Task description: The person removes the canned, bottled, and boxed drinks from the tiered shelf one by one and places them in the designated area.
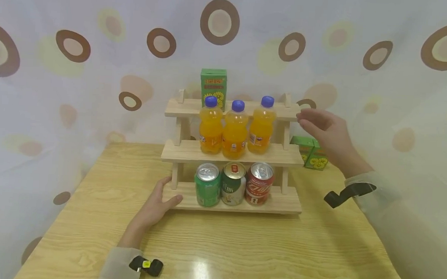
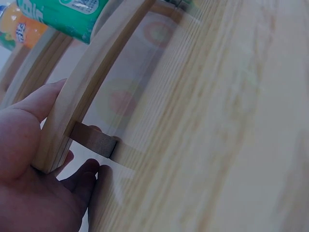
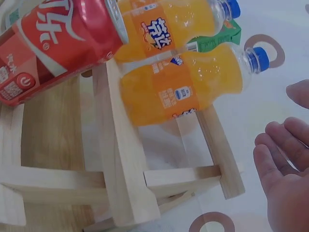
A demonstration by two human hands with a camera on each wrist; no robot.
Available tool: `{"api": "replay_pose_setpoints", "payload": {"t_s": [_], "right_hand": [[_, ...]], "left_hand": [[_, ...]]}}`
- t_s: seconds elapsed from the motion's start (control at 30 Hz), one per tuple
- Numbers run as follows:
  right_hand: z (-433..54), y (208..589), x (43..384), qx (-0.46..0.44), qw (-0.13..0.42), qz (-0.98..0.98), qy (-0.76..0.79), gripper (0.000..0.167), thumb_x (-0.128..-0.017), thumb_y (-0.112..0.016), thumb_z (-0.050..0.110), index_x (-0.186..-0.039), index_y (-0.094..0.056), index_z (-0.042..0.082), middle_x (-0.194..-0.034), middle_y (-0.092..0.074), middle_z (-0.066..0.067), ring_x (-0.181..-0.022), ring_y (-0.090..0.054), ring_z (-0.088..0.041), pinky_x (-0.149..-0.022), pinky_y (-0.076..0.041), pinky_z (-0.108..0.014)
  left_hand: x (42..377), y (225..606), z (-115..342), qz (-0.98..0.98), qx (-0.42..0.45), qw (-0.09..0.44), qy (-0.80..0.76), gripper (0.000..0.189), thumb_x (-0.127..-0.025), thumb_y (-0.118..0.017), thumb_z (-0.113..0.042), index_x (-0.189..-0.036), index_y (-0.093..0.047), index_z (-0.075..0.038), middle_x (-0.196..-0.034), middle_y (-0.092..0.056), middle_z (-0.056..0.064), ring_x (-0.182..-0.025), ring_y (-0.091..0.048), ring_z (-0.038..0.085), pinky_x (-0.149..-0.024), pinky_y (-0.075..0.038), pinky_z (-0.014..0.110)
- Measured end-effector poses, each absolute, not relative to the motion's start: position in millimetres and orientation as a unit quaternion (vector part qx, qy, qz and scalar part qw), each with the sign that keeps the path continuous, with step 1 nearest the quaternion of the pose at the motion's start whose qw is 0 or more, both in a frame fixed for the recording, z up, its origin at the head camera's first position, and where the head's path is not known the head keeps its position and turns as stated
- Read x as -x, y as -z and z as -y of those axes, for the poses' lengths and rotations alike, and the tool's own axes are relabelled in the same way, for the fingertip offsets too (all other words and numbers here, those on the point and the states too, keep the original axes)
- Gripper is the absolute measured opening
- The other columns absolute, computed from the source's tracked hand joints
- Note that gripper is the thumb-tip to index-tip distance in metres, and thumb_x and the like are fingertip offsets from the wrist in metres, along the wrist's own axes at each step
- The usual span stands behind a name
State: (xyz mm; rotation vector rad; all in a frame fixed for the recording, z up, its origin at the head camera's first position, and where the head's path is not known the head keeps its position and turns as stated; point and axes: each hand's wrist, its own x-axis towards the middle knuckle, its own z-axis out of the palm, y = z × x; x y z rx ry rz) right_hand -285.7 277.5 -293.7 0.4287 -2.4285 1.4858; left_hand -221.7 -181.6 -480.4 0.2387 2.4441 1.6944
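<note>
A three-tier wooden display shelf (image 1: pixel 294 158) stands on the table. My left hand (image 1: pixel 159 201) grips the left end of its lowest board (image 2: pixel 72 104), thumb on top and fingers beneath. My right hand (image 1: pixel 328 134) is raised just off the right end of the top board, fingers loosely bent and holding nothing. On the top tier stands one green drink carton (image 1: pixel 213 86). Orange soda bottles (image 1: pixel 235 134) with blue caps fill the middle tier's centre. Below them stand a green can (image 1: pixel 207 185), a dark green and cream can (image 1: pixel 233 184) and a red cola can (image 3: pixel 63 43).
More green cartons (image 1: pixel 315 155) stand on the table behind the shelf's right end, partly hidden by it. A pale patterned cloth (image 1: pixel 251 44) hangs close behind. The wooden table (image 1: pixel 240 250) extends in front of the shelf.
</note>
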Motion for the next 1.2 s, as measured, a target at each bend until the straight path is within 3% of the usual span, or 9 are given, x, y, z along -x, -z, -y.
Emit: {"api": "replay_pose_setpoints", "payload": {"t_s": [0.57,0.83,1.2], "right_hand": [[-250.8,273.3,289.5,-0.175,0.123,0.818,-0.534,0.042,-0.097,-0.065,0.026,-0.135,-0.058,0.008,-0.131,-0.061,-0.010,-0.119,-0.057,-0.016,-0.099,-0.045,-0.022],[-241.1,266.9,294.8,-0.194,0.126,0.800,-0.553,0.041,-0.097,-0.066,0.022,-0.133,-0.059,0.005,-0.130,-0.062,-0.008,-0.119,-0.056,-0.017,-0.098,-0.046,-0.023],[-224.2,250.8,301.2,-0.203,0.123,0.817,-0.526,0.047,-0.097,-0.066,0.029,-0.137,-0.056,0.007,-0.134,-0.060,-0.012,-0.124,-0.053,-0.022,-0.106,-0.042,-0.036]], "left_hand": [[225.7,483.5,180.8,-0.821,-0.082,0.076,-0.560,0.085,-0.095,-0.064,-0.043,-0.157,-0.012,-0.015,-0.162,-0.011,0.018,-0.148,-0.005,0.037,-0.115,-0.009,0.061],[212.0,452.8,173.3,-0.813,-0.073,0.098,-0.570,0.079,-0.099,-0.062,-0.025,-0.156,-0.011,-0.005,-0.160,-0.011,0.023,-0.148,-0.004,0.040,-0.115,-0.008,0.061],[206.1,445.5,173.2,-0.815,-0.070,0.097,-0.568,0.078,-0.099,-0.062,-0.024,-0.155,-0.012,-0.004,-0.160,-0.013,0.023,-0.148,-0.006,0.039,-0.115,-0.009,0.061]]}}
